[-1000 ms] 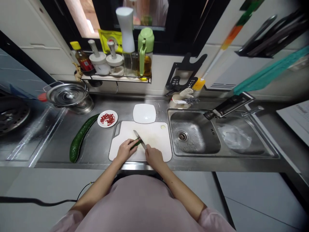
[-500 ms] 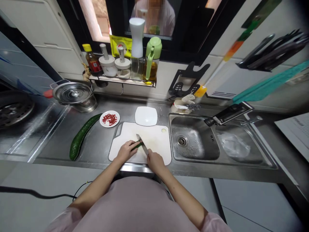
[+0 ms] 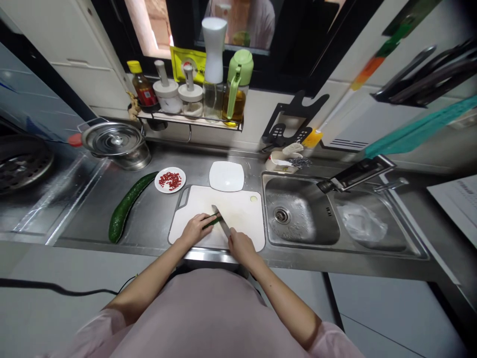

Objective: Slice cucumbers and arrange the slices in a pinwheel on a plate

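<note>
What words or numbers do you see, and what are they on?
I can't read any for sure.
Red label on the yellow-capped bottle: too small.
Yellow packet: print too blurred.
Paper at the far right: print too blurred.

The vegetable piece [image 3: 212,222] and cucumber [image 3: 128,206] are dark green, the knife [image 3: 222,221] silvery grey, the cutting board [image 3: 244,216] white edged in grey, the dish [image 3: 182,179] white, its bits [image 3: 166,178] red.
</note>
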Demonstrator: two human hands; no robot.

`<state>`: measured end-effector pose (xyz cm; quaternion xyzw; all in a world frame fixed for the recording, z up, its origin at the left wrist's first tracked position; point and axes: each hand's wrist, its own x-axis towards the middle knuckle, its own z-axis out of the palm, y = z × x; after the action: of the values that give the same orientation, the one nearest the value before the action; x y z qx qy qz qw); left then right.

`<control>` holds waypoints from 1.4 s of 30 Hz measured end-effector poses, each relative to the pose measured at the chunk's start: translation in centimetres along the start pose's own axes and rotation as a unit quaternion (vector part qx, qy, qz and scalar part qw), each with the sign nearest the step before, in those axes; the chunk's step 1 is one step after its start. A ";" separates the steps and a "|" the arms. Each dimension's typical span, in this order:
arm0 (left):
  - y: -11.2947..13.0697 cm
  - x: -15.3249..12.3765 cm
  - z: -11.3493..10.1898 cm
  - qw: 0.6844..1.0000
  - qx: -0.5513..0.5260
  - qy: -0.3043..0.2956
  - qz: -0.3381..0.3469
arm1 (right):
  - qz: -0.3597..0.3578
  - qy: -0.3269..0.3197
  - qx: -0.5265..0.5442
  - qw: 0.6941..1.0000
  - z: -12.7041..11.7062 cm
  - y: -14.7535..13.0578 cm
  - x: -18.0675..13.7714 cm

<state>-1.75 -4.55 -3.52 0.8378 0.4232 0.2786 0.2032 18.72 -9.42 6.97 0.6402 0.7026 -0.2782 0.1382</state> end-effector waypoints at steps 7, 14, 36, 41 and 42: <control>0.2 0.1 -0.2 1.000 0.002 0.002 0.009 | -0.012 0.018 0.005 1.000 -0.1 -0.6 1.1; 0.3 0.2 -0.4 1.000 0.004 0.001 0.005 | -0.008 0.003 0.014 1.000 0.0 -0.8 1.5; 0.5 0.3 -0.4 1.000 -0.003 0.001 -0.001 | -0.005 0.006 0.006 1.000 0.9 -1.2 2.2; 0.5 0.2 -0.4 1.000 -0.007 0.000 -0.004 | -0.010 0.015 0.004 1.000 1.4 -1.1 2.4; 0.5 0.2 -0.4 1.000 -0.007 0.000 -0.004 | -0.009 0.014 0.003 1.000 1.5 -1.1 2.4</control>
<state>-1.62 -4.59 -2.86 0.8346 0.4247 0.2808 0.2103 17.11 -8.37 4.66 0.6381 0.7094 -0.2724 0.1237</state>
